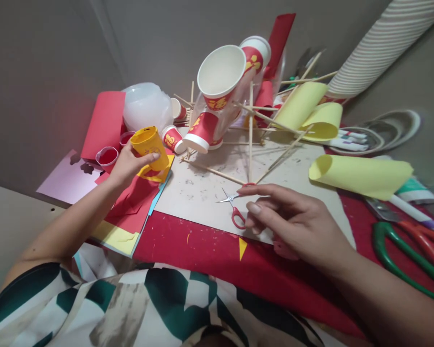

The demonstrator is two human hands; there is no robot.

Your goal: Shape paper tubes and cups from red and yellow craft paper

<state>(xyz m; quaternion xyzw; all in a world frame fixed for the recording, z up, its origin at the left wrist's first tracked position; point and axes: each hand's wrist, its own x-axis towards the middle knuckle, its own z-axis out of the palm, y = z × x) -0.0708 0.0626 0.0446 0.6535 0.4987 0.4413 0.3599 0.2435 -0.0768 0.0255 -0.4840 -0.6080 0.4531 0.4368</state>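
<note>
My left hand (130, 164) is closed round a yellow paper cup (149, 144), holding it tilted above a pile of red and yellow paper (130, 212). My right hand (292, 221) hovers over small red-handled scissors (235, 207) lying on a beige board (202, 183). Its fingers are loosely spread, the fingertips touching or almost touching the handles, and nothing is in its grasp.
Red and white paper cups (217, 86) and wooden skewers (251, 130) form a stacked structure at the back. Rolled yellow sheets (361, 176) lie at right, with large green-handled scissors (401, 255), markers (347, 140), a white plastic container (146, 106) and small red-filled cups (107, 156).
</note>
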